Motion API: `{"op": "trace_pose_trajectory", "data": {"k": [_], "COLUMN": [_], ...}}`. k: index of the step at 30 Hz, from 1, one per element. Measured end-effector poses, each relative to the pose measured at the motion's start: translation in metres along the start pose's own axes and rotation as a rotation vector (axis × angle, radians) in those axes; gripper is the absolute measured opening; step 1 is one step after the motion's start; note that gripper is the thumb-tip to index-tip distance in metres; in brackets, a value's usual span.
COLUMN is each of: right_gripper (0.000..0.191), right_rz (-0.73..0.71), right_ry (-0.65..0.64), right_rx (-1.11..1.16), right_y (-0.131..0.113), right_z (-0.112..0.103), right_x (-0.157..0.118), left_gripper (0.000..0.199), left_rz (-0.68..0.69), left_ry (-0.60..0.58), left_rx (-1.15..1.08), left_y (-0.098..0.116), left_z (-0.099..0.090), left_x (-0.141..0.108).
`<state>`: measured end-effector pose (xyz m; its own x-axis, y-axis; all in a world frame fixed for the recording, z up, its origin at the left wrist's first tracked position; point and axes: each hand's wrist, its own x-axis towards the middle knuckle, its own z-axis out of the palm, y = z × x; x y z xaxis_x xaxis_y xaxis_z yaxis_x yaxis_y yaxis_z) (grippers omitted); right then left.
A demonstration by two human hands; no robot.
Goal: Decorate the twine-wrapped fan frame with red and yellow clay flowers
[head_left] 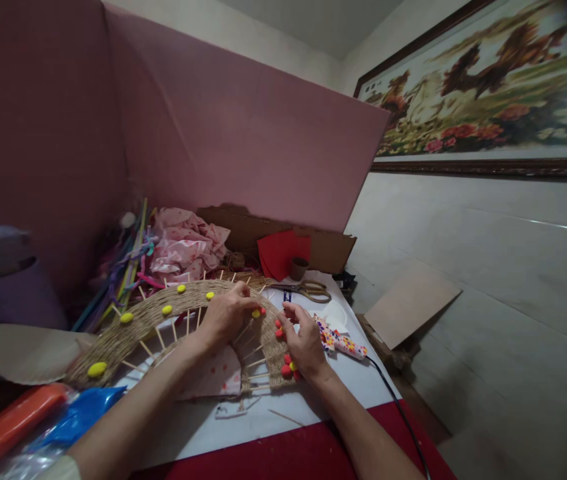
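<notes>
A fan-shaped arch woven from twine (138,307), with thin wooden sticks poking from its edges, lies on the white surface. Yellow clay dots (126,318) sit along it, and red clay petals (286,370) surround a yellow centre on its right side. My left hand (228,312) rests over the top of the arch, fingers pinched beside a small yellow and red clay flower (257,313). To the right, my right hand (307,340) is curled with thumb and fingertips together above the arch's right side. Whatever sits in either pinch is too small or hidden.
A flowered glue gun (346,345) with a black cord lies right of the arch, near scissors (313,290). Behind are crumpled pink cloth (188,243), red paper (280,253) and cardboard (333,252). Orange (18,423) and blue packets (80,417) lie front left.
</notes>
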<state>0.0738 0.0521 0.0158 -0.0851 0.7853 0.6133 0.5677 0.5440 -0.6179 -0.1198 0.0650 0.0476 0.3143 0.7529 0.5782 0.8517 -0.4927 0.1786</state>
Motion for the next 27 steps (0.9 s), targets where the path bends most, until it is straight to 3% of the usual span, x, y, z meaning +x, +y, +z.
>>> {"op": "trace_pose_trajectory", "data": {"k": [4, 9, 18, 27], "right_gripper": [0.024, 0.025, 0.025, 0.024], "right_rz": [-0.009, -0.003, -0.015, -0.010], "right_ry": [0.007, 0.014, 0.023, 0.025], "right_rx": [-0.001, 0.004, 0.008, 0.002], "right_y": [0.002, 0.003, 0.001, 0.001], "right_z": [0.001, 0.001, 0.001, 0.001], "right_x": [0.000, 0.000, 0.000, 0.000], "left_gripper": [0.025, 0.024, 0.023, 0.025], "left_rz": [-0.022, -0.010, 0.027, 0.032], "left_ry": [0.029, -0.033, 0.001, 0.041], "left_rx": [0.012, 0.081, -0.012, 0.045], "left_y": [0.000, 0.001, -0.002, -0.002], "left_z": [-0.006, -0.011, -0.004, -0.003], "left_x": [-0.003, -0.006, -0.007, -0.008]}}
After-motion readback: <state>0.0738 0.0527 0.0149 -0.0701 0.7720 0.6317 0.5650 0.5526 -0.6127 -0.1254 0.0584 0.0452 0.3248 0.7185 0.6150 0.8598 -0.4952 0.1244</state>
